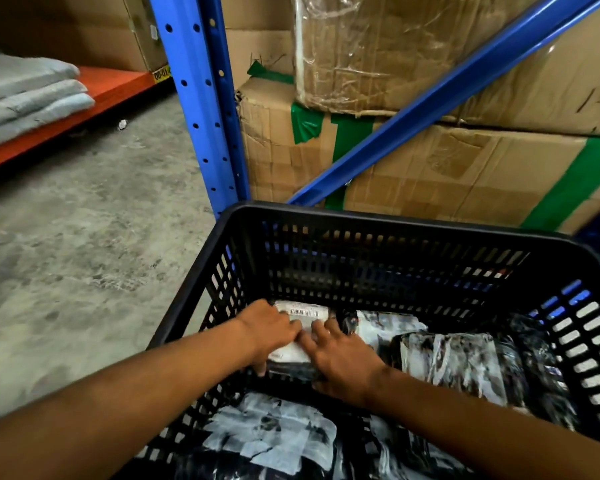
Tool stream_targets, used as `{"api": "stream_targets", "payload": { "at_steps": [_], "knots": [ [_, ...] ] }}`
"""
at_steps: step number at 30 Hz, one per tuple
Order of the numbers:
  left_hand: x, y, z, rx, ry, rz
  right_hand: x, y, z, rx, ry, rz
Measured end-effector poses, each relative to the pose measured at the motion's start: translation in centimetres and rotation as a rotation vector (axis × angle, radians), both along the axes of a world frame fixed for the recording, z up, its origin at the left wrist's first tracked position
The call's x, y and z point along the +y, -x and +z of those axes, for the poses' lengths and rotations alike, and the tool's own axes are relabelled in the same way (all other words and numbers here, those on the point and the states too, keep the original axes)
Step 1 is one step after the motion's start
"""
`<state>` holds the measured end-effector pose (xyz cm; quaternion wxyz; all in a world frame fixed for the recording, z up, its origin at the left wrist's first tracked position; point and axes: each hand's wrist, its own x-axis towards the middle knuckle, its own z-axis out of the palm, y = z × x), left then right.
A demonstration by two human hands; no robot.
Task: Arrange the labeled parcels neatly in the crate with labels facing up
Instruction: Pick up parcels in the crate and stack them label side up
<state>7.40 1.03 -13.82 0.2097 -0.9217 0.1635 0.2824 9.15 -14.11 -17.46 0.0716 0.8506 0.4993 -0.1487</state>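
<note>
A black slotted plastic crate [378, 220] fills the lower right of the head view. Inside it lie several black parcels with white labels. Both my hands rest on one parcel [303, 313] at the crate's far left corner, its barcode label facing up. My left hand [271, 329] grips that parcel's left edge, fingers curled under. My right hand [340, 358] lies flat on its right side, fingers spread. Another labelled parcel [454, 362] lies to the right, and one more labelled parcel [274, 434] sits near the front wall.
A blue rack upright [201, 98] and a diagonal brace [447, 98] stand just behind the crate. Taped cardboard boxes [465, 161] are stacked behind them. Bare concrete floor [84, 254] spreads left, with an orange shelf [94, 95] holding folded grey pads [25, 95].
</note>
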Motion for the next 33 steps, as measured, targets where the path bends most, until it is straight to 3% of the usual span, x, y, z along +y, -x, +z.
{"api": "stream_targets", "payload": {
  "at_steps": [7, 12, 15, 19, 23, 26, 33],
  "knots": [
    [-1.8, 0.1, -2.7, -0.049, -0.191, 0.027, -0.2, 0.2, -0.5, 0.041, -0.01, -0.008],
    [0.1, 0.5, -2.8, 0.099, -0.029, 0.215, -0.1, 0.6, -1.4, 0.08, 0.012, 0.014],
    [-0.2, 0.7, -1.8, 0.141, 0.005, 0.213, -0.6, -0.5, -0.8, 0.251, -0.058, -0.102],
    [-0.8, 2.0, 1.4, 0.446, -0.028, 0.224, -0.9, -1.2, 2.6, 0.399, 0.005, -0.166],
    [-0.8, 3.9, 3.6, 0.682, -0.017, 0.263, -1.4, 2.8, 5.6, 0.675, 0.138, -0.124],
    [-0.9, 5.0, 4.3, 0.665, -0.028, 0.245, -1.6, 6.2, 6.5, 0.587, 0.229, -0.012],
    [0.1, 4.2, 5.8, 0.634, 0.163, 0.295, -2.2, 3.5, 6.7, 0.618, -0.043, -0.029]
  ]
}}
